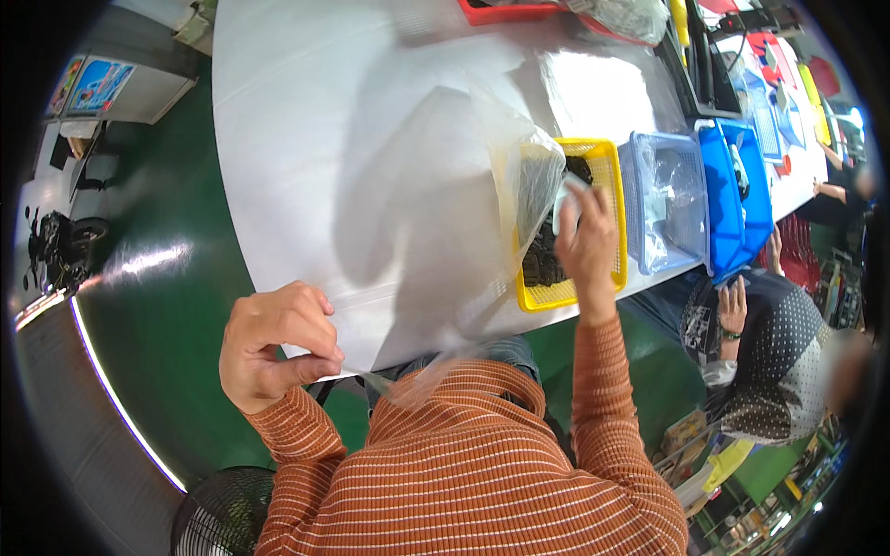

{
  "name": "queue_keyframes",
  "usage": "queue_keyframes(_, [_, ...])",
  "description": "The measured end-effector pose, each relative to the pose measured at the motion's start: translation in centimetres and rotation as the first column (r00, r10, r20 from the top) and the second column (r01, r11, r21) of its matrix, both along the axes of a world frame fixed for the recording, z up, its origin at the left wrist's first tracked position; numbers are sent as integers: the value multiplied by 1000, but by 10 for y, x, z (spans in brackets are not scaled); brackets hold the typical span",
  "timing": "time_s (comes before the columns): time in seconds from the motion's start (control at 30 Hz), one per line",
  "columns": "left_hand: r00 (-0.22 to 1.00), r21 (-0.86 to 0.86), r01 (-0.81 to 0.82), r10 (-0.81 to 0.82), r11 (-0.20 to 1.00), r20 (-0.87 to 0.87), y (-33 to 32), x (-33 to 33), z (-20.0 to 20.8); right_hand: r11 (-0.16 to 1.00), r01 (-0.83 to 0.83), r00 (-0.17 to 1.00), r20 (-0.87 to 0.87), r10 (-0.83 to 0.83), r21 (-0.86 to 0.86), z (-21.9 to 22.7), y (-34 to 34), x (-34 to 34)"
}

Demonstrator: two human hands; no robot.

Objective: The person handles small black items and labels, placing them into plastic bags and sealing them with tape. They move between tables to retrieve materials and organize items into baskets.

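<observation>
My left hand (283, 345) pinches the edge of a large clear plastic bag (530, 181) between thumb and fingertips, in front of the table's near left edge. The thin, see-through film stretches from there across to a yellow basket (619, 199) and hangs over its left side. Above that basket, my right hand (590, 236) has its fingers curled round a small pale flat piece (561, 202), whose kind I cannot make out. Black parts (542, 259) lie in the basket, partly hidden by film and hand.
Right of the yellow basket stand a pale blue basket (633, 176) with clear bags and a blue bin (718, 218). Red trays (510, 11) lie at the far edge of the white table (297, 167). A co-worker (769, 361) sits close on the right. A black fan (222, 510) is at lower left.
</observation>
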State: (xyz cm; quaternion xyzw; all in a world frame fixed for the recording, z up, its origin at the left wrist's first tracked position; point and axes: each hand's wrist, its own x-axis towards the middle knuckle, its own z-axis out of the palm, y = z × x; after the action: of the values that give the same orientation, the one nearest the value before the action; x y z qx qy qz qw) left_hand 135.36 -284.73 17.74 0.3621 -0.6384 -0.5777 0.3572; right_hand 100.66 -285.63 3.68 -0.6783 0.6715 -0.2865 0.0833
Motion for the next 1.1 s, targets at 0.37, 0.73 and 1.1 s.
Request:
queue_keyframes(0.37, [993, 28, -73, 75, 997, -96, 37, 23, -19, 971, -120, 935, -304, 181, 207, -35, 15, 82])
queue_keyframes(0.73, [861, 114, -35, 88, 993, -500, 39, 71, -81, 789, -41, 987, -96, 126, 613, -47, -156, 217])
queue_keyframes(1.1, [780, 289, 21, 165, 957, -603, -23, 84, -125, 946, -132, 969, 238, 61, 295, -93, -245, 239])
